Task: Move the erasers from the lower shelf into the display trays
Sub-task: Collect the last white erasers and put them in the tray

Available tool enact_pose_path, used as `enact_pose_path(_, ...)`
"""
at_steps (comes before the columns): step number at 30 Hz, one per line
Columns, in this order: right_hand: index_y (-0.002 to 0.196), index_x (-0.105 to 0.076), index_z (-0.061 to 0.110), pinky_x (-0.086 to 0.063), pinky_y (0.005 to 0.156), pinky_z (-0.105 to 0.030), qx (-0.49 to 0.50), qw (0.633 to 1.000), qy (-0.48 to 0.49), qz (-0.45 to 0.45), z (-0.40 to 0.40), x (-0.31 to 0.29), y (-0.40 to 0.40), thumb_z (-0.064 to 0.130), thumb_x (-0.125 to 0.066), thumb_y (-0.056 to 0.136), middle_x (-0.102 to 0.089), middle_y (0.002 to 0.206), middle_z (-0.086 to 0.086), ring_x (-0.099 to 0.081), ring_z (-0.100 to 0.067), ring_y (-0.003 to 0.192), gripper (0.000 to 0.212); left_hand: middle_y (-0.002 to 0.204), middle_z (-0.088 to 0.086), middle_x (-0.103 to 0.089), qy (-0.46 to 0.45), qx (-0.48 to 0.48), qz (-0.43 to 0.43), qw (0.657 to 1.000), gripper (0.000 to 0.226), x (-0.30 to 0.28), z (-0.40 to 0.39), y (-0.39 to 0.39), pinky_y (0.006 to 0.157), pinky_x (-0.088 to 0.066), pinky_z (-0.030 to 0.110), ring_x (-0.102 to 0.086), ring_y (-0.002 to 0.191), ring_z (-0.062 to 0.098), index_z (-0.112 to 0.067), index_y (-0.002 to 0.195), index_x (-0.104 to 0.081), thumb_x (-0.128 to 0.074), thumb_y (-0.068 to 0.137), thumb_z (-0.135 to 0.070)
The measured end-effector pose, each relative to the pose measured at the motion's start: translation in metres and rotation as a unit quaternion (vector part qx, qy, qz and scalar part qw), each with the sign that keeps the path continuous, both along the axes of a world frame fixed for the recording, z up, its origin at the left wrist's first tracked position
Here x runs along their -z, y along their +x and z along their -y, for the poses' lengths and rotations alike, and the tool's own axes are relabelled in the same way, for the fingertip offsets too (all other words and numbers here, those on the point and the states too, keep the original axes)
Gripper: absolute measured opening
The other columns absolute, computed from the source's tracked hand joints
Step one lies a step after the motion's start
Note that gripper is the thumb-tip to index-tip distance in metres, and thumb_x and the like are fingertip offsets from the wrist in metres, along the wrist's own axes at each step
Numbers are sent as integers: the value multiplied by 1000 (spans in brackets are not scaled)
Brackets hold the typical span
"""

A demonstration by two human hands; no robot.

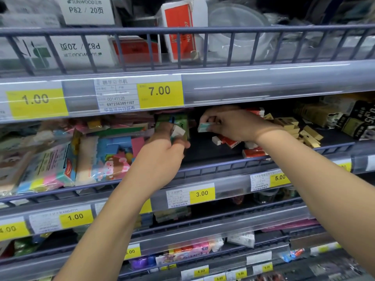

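My left hand (162,148) is raised to the middle shelf, fingers curled round a small green packet (176,126) with a white eraser showing at its front. Just to its right, my right hand (231,124) pinches a pale white-and-teal block eraser (205,126) between thumb and fingertips, held above the dark shelf floor. Below and right of that hand lie loose red-and-white boxed erasers (233,141), some touching the blue wire shelf rail (223,164). Further right sits a heap of small yellow-and-black boxed erasers (304,132). Left of my left hand, clear bags of pastel-coloured erasers (105,151) crowd together.
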State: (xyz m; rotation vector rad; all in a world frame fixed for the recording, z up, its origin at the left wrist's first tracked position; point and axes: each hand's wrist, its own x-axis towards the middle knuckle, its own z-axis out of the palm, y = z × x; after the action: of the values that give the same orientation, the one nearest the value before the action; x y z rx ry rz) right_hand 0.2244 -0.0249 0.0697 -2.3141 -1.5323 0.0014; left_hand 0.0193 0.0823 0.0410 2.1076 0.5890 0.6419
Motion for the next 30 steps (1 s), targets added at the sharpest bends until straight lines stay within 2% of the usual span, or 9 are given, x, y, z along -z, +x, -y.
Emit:
enact_pose_path(3,116,-61,41,-40,62,0,-13,995,77,-68,13,-5,-15,26,-60,99,-57,92,24,-57,11,74,22,65,-17,-68,-26,-7,23,999,13,0,1,0,48,-45,21,-57,50,3,-36,95,-55,-44,102,-38)
enact_pose_path(7,115,-57,35,-55,62,-21,-89,972,123,-181,32,-7,-43,12,-55,101,-63,92,11,-67,-11,65,27,62,-12,-68,-57,-27,32,998,38,-4,6,-1,61,-46,32,-63,52,8,-42,86,-53,-39,81,-77)
enact_pose_path(10,120,-61,24,-56,66,-25,-141,972,124,-138,45,-8,-58,11,-59,99,-65,100,9,-65,-4,69,25,67,-6,-70,-34,-31,1,999,64,-7,9,-2,63,-46,34,-67,64,12,-32,95,-55,-34,75,-89)
enact_pose_path(12,121,-63,15,-56,69,-28,-145,962,148,-177,46,-5,-66,9,-65,95,-68,101,1,-64,-8,74,26,69,-7,-67,0,-35,-28,999,71,-9,11,-2,61,-41,32,-65,69,10,-29,93,-56,-33,73,-92)
enact_pose_path(15,110,-64,7,-55,68,-28,-157,927,208,-271,45,-1,-73,1,-67,92,-69,94,-10,-64,-16,77,19,59,-8,-67,30,-8,-37,999,68,-14,16,-5,55,-43,34,-59,55,4,-27,90,-57,-38,72,-90)
enact_pose_path(19,108,-66,9,-51,68,-21,-170,903,261,-297,43,3,-73,-1,-66,89,-68,87,-3,-65,-12,71,21,78,-2,-72,56,41,-16,997,49,-12,19,-6,70,-52,37,-64,69,5,-31,101,-56,-48,89,-77)
enact_pose_path(22,109,-64,12,-54,69,-28,-169,895,278,-306,41,6,-74,-5,-65,87,-68,90,-11,-67,-16,72,28,81,-8,-72,68,63,-8,996,51,-11,20,-4,73,-52,32,-65,72,4,-30,98,-60,-43,85,-76)
enact_pose_path(27,106,-64,26,-56,69,-34,-133,928,269,-221,38,5,-72,10,-74,82,-70,89,1,-67,-17,76,30,68,-22,-67,50,97,41,993,18,-8,18,1,54,-41,17,-58,54,-1,-34,92,-54,-50,105,-46)
enact_pose_path(30,107,-66,30,-50,67,-23,-89,952,235,-174,47,-3,-52,18,-80,82,-65,89,12,-60,-4,73,31,73,-21,-67,8,89,62,994,10,-5,13,6,61,-44,25,-56,55,0,-37,97,-55,-51,106,-37)
